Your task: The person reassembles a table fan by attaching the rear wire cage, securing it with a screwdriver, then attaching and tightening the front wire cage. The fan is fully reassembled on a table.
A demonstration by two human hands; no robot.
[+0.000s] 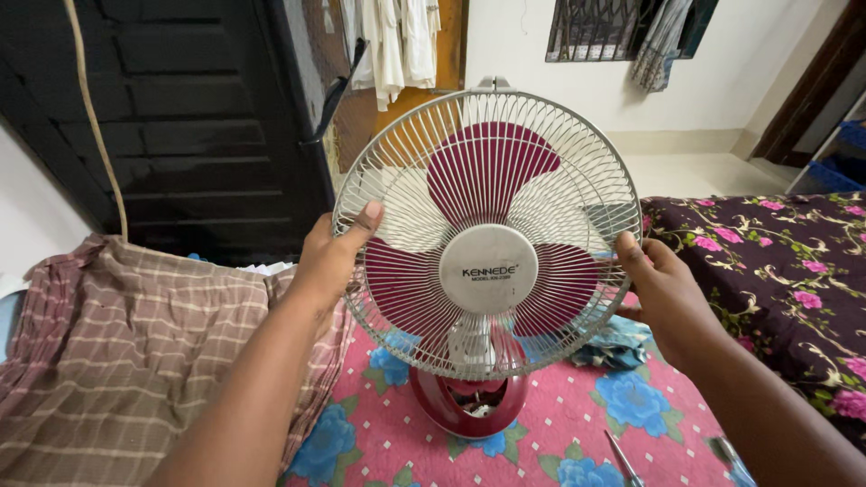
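Note:
A table fan (488, 232) with a white wire guard, dark red blades and a round white centre cap stands upright on its dark red base (467, 406). The base rests on a pink cloth with blue flowers (586, 424). My left hand (332, 257) grips the guard's left rim, thumb over the front wires. On the opposite rim, my right hand (663, 289) holds the guard. The fan faces me and its blades look still.
A brown checked cloth (126, 352) lies at the left. A dark floral bedspread (785, 271) covers the right. A screwdriver (624, 460) lies on the pink cloth near the front. A dark door (198, 117) and hanging white clothes (392, 41) stand behind the fan.

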